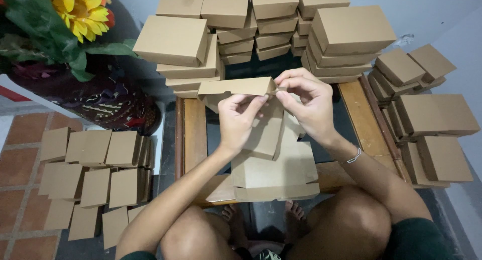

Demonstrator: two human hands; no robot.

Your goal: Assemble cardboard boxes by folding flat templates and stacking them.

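The right hand (306, 102) pinches with thumb and fingertips the end of a long flap of the half-folded brown cardboard box (261, 134), and the left hand (240, 120) grips the same box from below, the fingers closed on the wall near that corner. The box is held in the air, above the middle of the low wooden table (195, 134), just over a folded brown box (276, 174) that lies at the near edge of the table. In my judgement the thin flap can crease at a wrong place or tear at the corner if the right hand pulls too hard, because both hands hold very near to the same point. Also the box below overhangs the near edge a little, so a push from the wrists may make it slide to the knees. Behind, at the far edge, stand stacks of finished brown boxes (281, 24), and a wide elbow movement could knock them. Flat brown cardboard blanks (95, 179) lie on the tiled floor at the left.
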